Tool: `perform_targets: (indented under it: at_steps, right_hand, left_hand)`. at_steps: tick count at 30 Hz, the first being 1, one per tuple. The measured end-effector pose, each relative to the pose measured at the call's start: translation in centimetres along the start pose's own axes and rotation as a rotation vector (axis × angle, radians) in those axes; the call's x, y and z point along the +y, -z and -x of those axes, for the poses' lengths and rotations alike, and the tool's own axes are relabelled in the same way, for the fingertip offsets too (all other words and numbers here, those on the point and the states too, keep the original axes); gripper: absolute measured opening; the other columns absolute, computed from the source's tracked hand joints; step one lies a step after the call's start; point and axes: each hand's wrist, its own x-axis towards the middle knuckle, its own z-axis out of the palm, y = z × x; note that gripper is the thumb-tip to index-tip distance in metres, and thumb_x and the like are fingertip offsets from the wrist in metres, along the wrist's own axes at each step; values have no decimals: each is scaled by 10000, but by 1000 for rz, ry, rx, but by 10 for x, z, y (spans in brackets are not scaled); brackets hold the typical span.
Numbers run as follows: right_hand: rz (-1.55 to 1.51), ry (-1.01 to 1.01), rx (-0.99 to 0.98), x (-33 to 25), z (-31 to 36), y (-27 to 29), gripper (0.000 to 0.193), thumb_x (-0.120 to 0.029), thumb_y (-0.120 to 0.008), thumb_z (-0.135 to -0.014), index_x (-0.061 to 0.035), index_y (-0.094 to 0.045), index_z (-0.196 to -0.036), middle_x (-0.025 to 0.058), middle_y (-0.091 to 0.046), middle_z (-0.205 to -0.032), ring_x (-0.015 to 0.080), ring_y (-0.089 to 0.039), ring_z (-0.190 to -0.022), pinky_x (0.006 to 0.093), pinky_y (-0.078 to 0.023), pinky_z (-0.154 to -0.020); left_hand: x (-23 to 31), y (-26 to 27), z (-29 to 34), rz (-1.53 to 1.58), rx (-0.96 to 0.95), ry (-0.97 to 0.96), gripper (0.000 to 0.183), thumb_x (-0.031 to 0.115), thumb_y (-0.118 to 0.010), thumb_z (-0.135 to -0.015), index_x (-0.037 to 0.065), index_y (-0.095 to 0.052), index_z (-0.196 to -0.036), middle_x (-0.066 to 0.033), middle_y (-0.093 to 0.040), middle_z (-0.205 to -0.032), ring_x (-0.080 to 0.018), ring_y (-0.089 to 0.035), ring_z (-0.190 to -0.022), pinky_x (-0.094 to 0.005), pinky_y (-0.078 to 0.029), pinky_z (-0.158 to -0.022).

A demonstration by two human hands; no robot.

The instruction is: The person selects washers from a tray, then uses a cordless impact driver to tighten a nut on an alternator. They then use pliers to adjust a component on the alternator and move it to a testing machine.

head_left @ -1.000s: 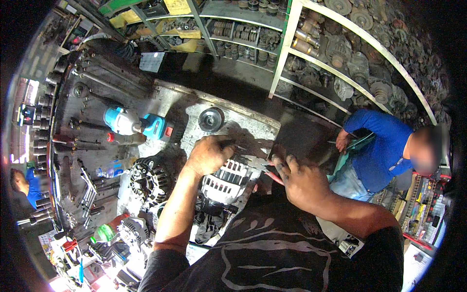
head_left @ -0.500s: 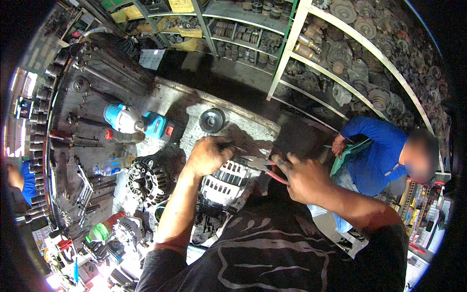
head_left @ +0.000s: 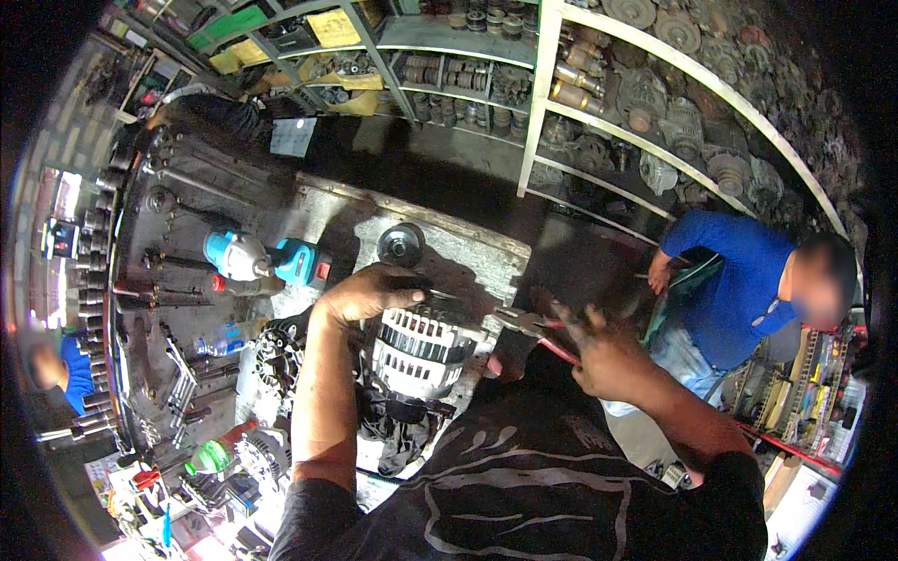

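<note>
A silver alternator (head_left: pixel 421 353) stands on the bench in front of me. My left hand (head_left: pixel 365 292) lies over its far left edge, fingers bent and thumb tip toward the right. Something thin and dark seems to be between those fingertips, but I cannot make it out. To the right of the alternator, my right hand (head_left: pixel 613 355) holds pliers (head_left: pixel 524 321) with red handles. Their metal jaws point left toward the alternator and look apart from it. Just beyond my left hand sits a round dark pulley (head_left: pixel 400 245).
A blue cordless impact wrench (head_left: pixel 236 255) lies left of the pulley. Another alternator (head_left: pixel 279 355), a clear plastic bottle (head_left: pixel 220 339), a green bottle (head_left: pixel 210 457) and several wrenches (head_left: pixel 178 383) crowd the left side. At right sits a person in blue (head_left: pixel 739 271). Part-filled shelves (head_left: pixel 458 42) stand behind.
The whole view has shifted slightly. My left hand has moved left and its fingers now point more to the right. My right hand and the pliers have drawn a little right, away from the alternator.
</note>
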Motion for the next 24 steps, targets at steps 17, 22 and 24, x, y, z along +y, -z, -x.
perform_targets:
  at_steps: [17,22,24]
  right_hand:
    - [286,201,463,-20,-26,-8,687,-171,-608,-932,-45,-481,-1595,238,-606,-1225,373,-599,-1047,516,-440,-958]
    - [228,164,441,-36,-37,-9,637,-168,-624,-923,-45,-545,-1543,210,-612,-1161,365,-616,-1030,519,-464,-941]
    - [236,202,489,-38,-40,-8,637,-160,-654,-906,-60,-559,-1528,213,-619,-1164,362,-661,-986,525,-519,-880]
  left_hand:
    - [17,-37,16,166,204,72,764,564,-662,-1035,-86,-611,-1433,-235,-699,-1384,-292,-641,-1313,-387,-441,-1172]
    - [22,-50,18,-164,242,52,828,586,-770,-926,-63,-630,-1420,-285,-661,-1423,-387,-609,-1382,-435,-452,-1179]
    - [20,-54,18,-181,293,40,808,548,-810,-891,-55,-647,-1404,-283,-671,-1407,-385,-623,-1366,-424,-467,-1167]
